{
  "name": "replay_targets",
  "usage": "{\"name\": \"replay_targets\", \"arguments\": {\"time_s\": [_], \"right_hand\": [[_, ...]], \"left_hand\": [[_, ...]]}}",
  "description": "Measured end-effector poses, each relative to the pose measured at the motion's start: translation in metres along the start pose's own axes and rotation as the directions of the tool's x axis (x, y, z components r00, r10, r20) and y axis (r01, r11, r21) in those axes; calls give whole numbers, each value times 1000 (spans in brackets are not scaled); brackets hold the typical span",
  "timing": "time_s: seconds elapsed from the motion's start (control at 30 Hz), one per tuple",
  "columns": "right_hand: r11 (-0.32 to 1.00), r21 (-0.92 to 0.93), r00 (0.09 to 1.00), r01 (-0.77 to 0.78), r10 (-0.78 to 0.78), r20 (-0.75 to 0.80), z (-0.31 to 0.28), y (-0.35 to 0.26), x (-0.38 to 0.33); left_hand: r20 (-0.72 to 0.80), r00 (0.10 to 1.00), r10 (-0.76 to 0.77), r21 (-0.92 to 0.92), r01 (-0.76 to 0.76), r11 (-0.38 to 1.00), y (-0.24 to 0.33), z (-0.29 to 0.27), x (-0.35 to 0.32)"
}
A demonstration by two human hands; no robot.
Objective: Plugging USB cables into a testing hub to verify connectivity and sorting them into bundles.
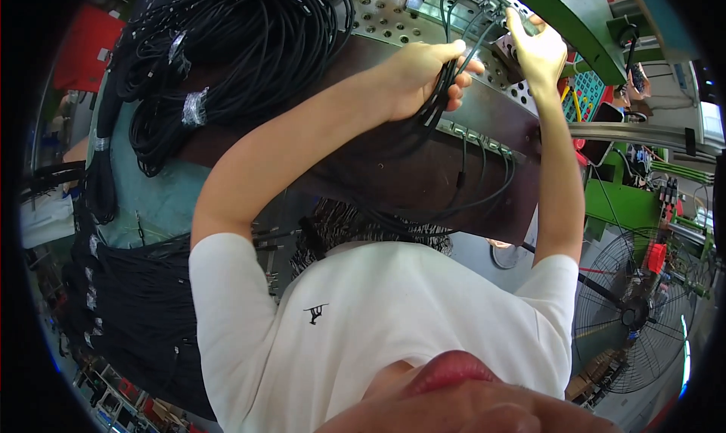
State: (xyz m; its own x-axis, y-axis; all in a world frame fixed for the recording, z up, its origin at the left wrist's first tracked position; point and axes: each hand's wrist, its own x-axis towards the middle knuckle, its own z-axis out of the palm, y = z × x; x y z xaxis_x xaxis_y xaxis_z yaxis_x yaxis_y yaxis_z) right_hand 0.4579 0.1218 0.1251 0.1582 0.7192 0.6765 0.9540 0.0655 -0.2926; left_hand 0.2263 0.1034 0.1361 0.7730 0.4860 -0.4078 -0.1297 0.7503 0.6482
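From here the work looks partway along: several black cables (434,106) run from the left hand (416,74), its fingers curled around them, up to the metal fixture (431,11), where I can't make out how many are seated. The right hand (541,55) is beside it, fingers partly bent, its hold unclear. Big coiled bundles (249,40) lie left, done or waiting, I can't tell.

Bright light nearly bleached the right hand (541,55) and glinted off the perforated plate (376,26) — the coiled cables (253,43) looked dark — while fisheye distortion bowed the black-rimmed edges.
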Motion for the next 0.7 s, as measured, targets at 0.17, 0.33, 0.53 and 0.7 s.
{"name": "replay_targets", "arguments": {"time_s": [0.17, 0.33, 0.53, 0.7], "right_hand": [[972, 180, 943, -154, 90, 320, -3, -19, -30], [777, 477, 742, -411, -19, 670, -49, -27, -53], [768, 572, 841, -288, -82, 534, -43, -41, -71], [892, 432, 844, -134, -126, 522, -55, -28, -79]], "left_hand": [[-54, 999, -3, 22, 4, 1000, -31, 15, -27], [-176, 982, 74, -55, -85, 995, 8, -41, -105], [-312, 813, 491, 209, -445, 871, 49, -60, -116], [-282, 569, 772, 216, -746, 629, 181, -258, -204]]}}
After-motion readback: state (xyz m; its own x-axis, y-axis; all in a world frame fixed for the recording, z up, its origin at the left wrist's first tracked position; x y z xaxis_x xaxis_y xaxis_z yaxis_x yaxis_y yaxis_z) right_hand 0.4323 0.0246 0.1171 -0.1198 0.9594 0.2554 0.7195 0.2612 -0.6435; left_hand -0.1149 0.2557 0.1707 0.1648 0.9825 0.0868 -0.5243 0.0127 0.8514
